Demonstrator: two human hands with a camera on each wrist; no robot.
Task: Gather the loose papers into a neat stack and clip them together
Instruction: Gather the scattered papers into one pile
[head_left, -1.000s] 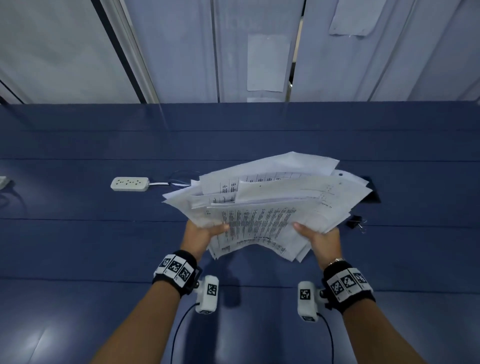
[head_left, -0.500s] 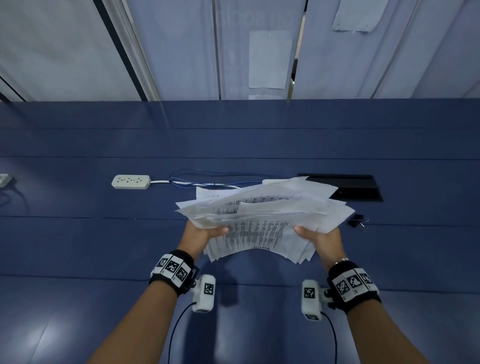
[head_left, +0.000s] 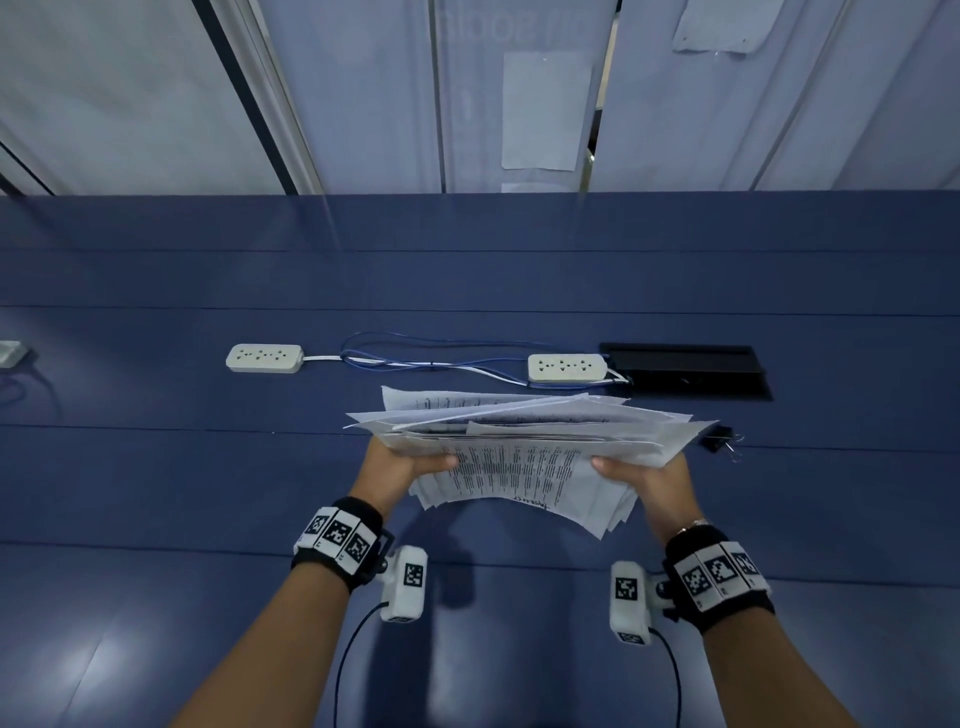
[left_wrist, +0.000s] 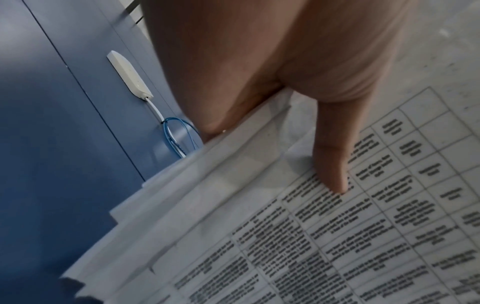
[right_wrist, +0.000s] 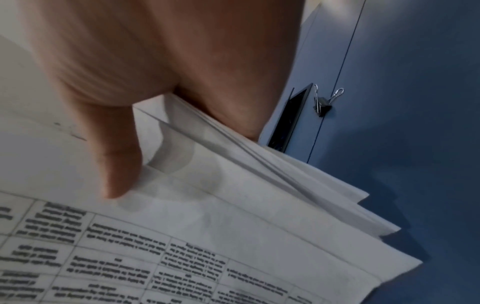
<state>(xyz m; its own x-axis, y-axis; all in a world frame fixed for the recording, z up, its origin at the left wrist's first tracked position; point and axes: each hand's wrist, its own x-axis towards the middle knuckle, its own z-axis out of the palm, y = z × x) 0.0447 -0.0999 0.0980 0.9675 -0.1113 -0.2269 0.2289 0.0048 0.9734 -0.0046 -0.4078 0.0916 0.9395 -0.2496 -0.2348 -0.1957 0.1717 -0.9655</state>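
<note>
Both hands hold one ragged sheaf of papers (head_left: 524, 447) above the blue table (head_left: 156, 467), roughly over its middle and toward the near edge. The left hand (head_left: 400, 462) pinches the sheaf's left side, thumb laid flat on the top sheet; the right hand (head_left: 654, 480) does the same on the right side. The fingers of both hands are hidden under the sheets, so how far they curl cannot be seen. The sheets are thin, white and limp, fanned out of line, their corners stepping apart at each side. The top sheet carries a ruled grid of printed text, too blurred to read in either wrist view.

Beside the sheaf's right corner lies a small black binder clip (head_left: 722, 441) with wire handles, partly covered by paper in the head view and plain in the right wrist view. Toward the far edge lie two white, oblong power strips (head_left: 265, 358), the second (head_left: 566, 368) close to a black rectangular recess (head_left: 685, 370) in the tabletop. Looped blue and white cables (head_left: 415, 358) run between them. At the table's left edge a pale object (head_left: 10, 353) is cut off by the frame.
</note>
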